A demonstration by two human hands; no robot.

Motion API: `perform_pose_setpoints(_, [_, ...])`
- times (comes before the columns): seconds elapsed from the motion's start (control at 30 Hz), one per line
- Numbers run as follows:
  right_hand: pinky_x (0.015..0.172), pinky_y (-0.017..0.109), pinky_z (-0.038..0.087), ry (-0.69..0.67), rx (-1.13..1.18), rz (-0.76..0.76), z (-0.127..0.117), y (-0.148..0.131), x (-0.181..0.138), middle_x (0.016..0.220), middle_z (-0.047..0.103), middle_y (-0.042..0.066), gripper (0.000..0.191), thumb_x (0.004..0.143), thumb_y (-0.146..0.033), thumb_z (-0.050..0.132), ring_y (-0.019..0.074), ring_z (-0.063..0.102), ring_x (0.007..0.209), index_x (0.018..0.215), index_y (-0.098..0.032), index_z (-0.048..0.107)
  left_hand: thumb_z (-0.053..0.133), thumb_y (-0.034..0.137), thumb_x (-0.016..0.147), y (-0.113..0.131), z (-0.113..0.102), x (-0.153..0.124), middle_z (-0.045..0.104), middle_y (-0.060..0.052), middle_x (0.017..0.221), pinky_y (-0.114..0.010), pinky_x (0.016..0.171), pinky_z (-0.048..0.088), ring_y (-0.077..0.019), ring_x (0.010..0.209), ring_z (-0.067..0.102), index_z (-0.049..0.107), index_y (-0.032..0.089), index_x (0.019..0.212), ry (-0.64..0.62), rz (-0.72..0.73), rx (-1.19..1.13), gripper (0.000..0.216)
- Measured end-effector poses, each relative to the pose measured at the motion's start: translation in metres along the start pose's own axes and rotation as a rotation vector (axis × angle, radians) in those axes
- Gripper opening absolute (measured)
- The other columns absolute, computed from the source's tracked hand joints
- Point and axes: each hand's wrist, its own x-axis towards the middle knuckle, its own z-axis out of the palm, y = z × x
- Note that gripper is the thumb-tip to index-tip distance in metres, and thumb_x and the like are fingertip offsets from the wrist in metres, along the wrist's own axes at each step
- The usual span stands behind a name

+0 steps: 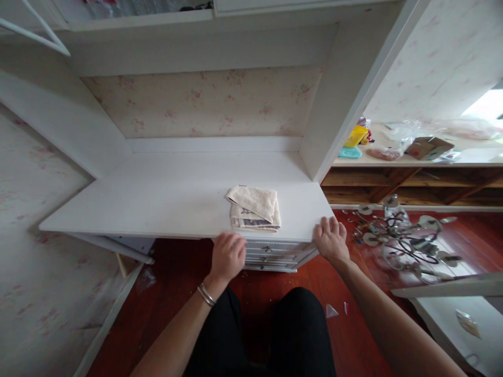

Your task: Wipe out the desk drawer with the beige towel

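A white desk (168, 201) with a raised hutch stands in front of me. On its top, near the front edge, lies a folded beige cloth (255, 207) with dark print. My left hand (228, 256), with bracelets at the wrist, is at the front edge just left of the cloth; its fingers are curled together, and what is inside them is hidden. At the desk's front right corner, my right hand (332, 238) has its fingers closed over the edge. Below the cloth are white drawers (271, 251) with small dark pulls, partly covered by my left hand.
A chandelier (412, 241) lies on the red floor at right. Behind it, a low wooden shelf unit (432, 180) carries a cardboard box (429, 148), a yellow item (356, 136) and plastic bags. A white furniture piece (451, 319) stands at lower right. A wallpapered wall (35, 251) borders the left side.
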Motion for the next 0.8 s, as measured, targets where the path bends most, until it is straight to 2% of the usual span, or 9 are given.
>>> perform_pose_setpoints(0.03, [0.108,0.059,0.019,-0.026,-0.018,-0.01,0.0,0.002,0.001,0.139,0.045,0.022,0.04,0.091,-0.015,0.028,0.0409,0.025,0.136,0.108,-0.008,0.064,0.039,0.024,0.093,0.018,0.009,-0.006,0.064,-0.008,0.102,-0.04,0.1,0.041,-0.0223,0.102,0.057,0.066,0.025,0.097,-0.095,0.074,-0.055,0.027])
perform_pose_setpoints(0.13, [0.107,0.06,0.021,-0.09,-0.092,-0.03,0.001,0.005,0.002,0.141,0.044,0.022,0.04,0.093,-0.017,0.029,0.0411,0.027,0.136,0.116,-0.009,0.06,0.041,0.025,0.092,0.058,0.038,-0.016,0.062,-0.006,0.111,-0.034,0.091,0.048,-0.0203,0.102,0.059,0.055,0.026,0.12,-0.267,-0.019,-0.125,0.031])
perform_pose_setpoints(0.2, [0.106,0.059,0.023,-0.114,-0.145,-0.045,0.001,0.006,0.003,0.142,0.043,0.022,0.04,0.094,-0.018,0.027,0.0409,0.029,0.135,0.12,-0.01,0.058,0.044,0.024,0.09,0.07,0.056,-0.015,0.056,-0.006,0.124,-0.033,0.086,0.05,-0.02,0.103,0.06,0.046,0.029,0.131,-0.383,-0.074,-0.109,0.042])
perform_pose_setpoints(0.3, [0.105,0.058,0.024,-0.121,-0.195,-0.062,0.001,0.006,0.003,0.142,0.042,0.02,0.041,0.095,-0.018,0.026,0.0414,0.03,0.134,0.121,-0.011,0.057,0.046,0.023,0.087,0.071,0.077,-0.009,0.049,-0.009,0.134,-0.034,0.084,0.051,-0.0217,0.101,0.062,0.037,0.029,0.14,-0.492,-0.126,-0.068,0.054])
perform_pose_setpoints(0.4, [0.105,0.059,0.024,-0.118,-0.204,-0.066,-0.001,0.006,0.003,0.141,0.043,0.02,0.04,0.095,-0.017,0.027,0.0423,0.03,0.134,0.12,-0.011,0.058,0.045,0.022,0.087,0.064,0.09,-0.003,0.052,-0.011,0.13,-0.033,0.083,0.052,-0.0225,0.099,0.063,0.041,0.023,0.139,-0.518,-0.153,-0.073,0.052])
perform_pose_setpoints(0.53, [0.106,0.058,0.022,-0.116,-0.173,-0.047,-0.002,0.005,0.003,0.14,0.044,0.02,0.039,0.095,-0.017,0.028,0.0406,0.03,0.134,0.119,-0.011,0.058,0.041,0.017,0.088,0.058,0.099,-0.003,0.051,-0.009,0.135,-0.029,0.088,0.05,-0.0199,0.103,0.062,0.043,0.022,0.137,-0.52,-0.137,-0.098,0.05])
perform_pose_setpoints(0.67, [0.107,0.058,0.02,-0.118,-0.145,-0.03,0.0,0.004,0.004,0.141,0.043,0.02,0.04,0.095,-0.019,0.028,0.0417,0.029,0.134,0.118,-0.01,0.059,0.04,0.013,0.088,0.057,0.103,-0.004,0.051,-0.007,0.136,-0.03,0.095,0.047,-0.0196,0.112,0.059,0.044,0.023,0.137,-0.51,-0.149,-0.106,0.051])
perform_pose_setpoints(0.8, [0.107,0.058,0.021,-0.125,-0.152,-0.027,0.002,0.005,0.005,0.14,0.043,0.019,0.04,0.095,-0.02,0.027,0.0424,0.029,0.134,0.116,-0.011,0.06,0.043,0.012,0.084,0.059,0.102,-0.004,0.054,-0.007,0.134,-0.031,0.095,0.048,-0.0201,0.11,0.06,0.047,0.023,0.135,-0.505,-0.162,-0.112,0.052])
